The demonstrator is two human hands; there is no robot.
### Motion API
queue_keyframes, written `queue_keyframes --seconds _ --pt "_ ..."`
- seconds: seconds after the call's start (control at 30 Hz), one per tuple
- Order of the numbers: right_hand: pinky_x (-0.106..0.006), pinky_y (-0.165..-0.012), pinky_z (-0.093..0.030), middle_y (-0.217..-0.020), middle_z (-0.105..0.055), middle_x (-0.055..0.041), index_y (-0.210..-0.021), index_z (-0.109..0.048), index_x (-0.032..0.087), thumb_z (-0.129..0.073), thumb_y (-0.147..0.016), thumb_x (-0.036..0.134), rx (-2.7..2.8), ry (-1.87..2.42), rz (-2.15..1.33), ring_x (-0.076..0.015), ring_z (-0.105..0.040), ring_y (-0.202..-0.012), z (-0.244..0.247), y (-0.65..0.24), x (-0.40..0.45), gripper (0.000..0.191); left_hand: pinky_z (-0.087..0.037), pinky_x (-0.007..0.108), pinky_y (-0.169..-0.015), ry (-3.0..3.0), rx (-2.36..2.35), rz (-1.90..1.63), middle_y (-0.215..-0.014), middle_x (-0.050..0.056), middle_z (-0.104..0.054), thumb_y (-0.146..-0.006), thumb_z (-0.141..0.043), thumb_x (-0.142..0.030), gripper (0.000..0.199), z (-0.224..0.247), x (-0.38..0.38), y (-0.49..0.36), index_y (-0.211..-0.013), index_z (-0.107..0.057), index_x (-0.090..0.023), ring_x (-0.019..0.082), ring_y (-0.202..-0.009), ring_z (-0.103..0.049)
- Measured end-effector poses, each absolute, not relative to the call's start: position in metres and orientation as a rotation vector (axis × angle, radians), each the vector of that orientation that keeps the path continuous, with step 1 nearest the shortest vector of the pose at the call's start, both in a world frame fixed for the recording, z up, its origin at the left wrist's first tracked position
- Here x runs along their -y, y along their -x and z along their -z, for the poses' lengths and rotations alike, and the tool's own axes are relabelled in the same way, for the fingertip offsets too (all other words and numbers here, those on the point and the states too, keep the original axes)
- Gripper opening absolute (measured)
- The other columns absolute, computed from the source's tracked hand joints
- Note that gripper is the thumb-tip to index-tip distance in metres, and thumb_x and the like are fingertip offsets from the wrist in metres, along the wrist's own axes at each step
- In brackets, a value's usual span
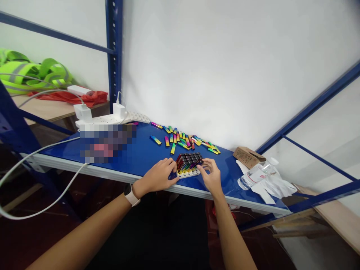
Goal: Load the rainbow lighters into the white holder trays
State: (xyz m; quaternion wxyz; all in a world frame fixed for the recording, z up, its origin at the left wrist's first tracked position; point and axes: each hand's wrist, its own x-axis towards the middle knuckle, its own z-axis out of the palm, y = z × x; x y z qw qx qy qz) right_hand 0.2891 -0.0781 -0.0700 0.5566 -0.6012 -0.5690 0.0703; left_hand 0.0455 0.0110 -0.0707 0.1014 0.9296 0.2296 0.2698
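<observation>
A small white holed tray (189,174) stands near the front edge of the blue table, packed with upright, shiny rainbow-coloured pieces with black tops (189,160) that look like lighters. My left hand (159,174) closes on the tray's left end, thumb low and fingers behind. At the right end my right hand (210,173) has thumb and forefinger curled against the outermost pieces; what lies between the fingertips is hidden. Behind the tray, several loose metallic rainbow pieces (173,149) lie scattered on the table.
White power strip (104,120) with plugged-in chargers and another white holed tray (139,117) sit at back left, near a blurred-out patch. To the right are a cardboard box (247,156), water bottle (255,175) and white gloves (277,186). A white cable (60,195) hangs off the left edge.
</observation>
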Motion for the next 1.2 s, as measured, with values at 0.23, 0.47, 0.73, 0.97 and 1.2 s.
queue_keyframes --seconds 0.23,0.47,0.73,0.97,1.2 --pt "-0.032 -0.073 -0.054 -0.091 -0.067 -0.0042 -0.114 -0.063 0.021 -0.068 -0.091 0.039 1.470 1.471 -0.071 -0.0185 -0.065 -0.079 0.066 -0.294 0.081 0.030 -0.042 0.038 -0.084 -2.740 -0.687 -0.790 -0.098 0.004 -0.056 -0.093 -0.059 -0.045 0.025 0.070 -0.011 -0.046 -0.092 -0.050 -0.022 0.024 -0.093 -0.055" --pt "-0.035 -0.084 -0.054 -0.116 -0.066 -0.0104 -0.126 -0.061 0.020 -0.046 -0.101 0.040 1.511 1.673 0.146 -0.0210 -0.065 -0.099 0.064 -0.305 0.072 0.035 -0.042 0.038 -0.084 -2.733 -0.686 -0.784 -0.099 0.004 -0.057 -0.093 -0.060 -0.044 0.024 0.069 -0.011 -0.046 -0.092 -0.050 -0.022 0.024 -0.093 -0.055" --pt "-0.058 -0.117 -0.030 -0.157 -0.042 -0.0227 -0.148 -0.047 0.007 -0.045 -0.092 0.023 1.409 2.183 0.089 -0.0379 -0.036 -0.147 0.078 -0.377 0.007 0.058 -0.043 0.038 -0.083 -2.699 -0.700 -0.777 -0.099 0.004 -0.058 -0.092 -0.062 -0.044 0.024 0.068 -0.010 -0.045 -0.092 -0.050 -0.022 0.023 -0.093 -0.055" --pt "-0.054 -0.115 -0.032 -0.150 -0.052 -0.0199 -0.141 -0.056 0.011 -0.045 -0.093 0.022 1.436 2.281 0.041 -0.0362 -0.038 -0.145 0.077 -0.408 -0.018 0.050 -0.043 0.039 -0.085 -2.710 -0.719 -0.790 -0.100 0.004 -0.057 -0.092 -0.061 -0.044 0.024 0.071 -0.009 -0.044 -0.092 -0.050 -0.023 0.024 -0.094 -0.056" --pt "-0.049 -0.110 -0.036 -0.122 -0.066 -0.0169 -0.110 -0.071 0.017 -0.055 -0.086 0.017 1.511 2.106 0.023 -0.0329 -0.054 -0.124 0.079 -0.392 0.007 0.029 -0.043 0.039 -0.087 -2.712 -0.708 -0.802 -0.099 0.004 -0.057 -0.091 -0.063 -0.043 0.024 0.071 -0.009 -0.045 -0.091 -0.050 -0.023 0.024 -0.094 -0.056"
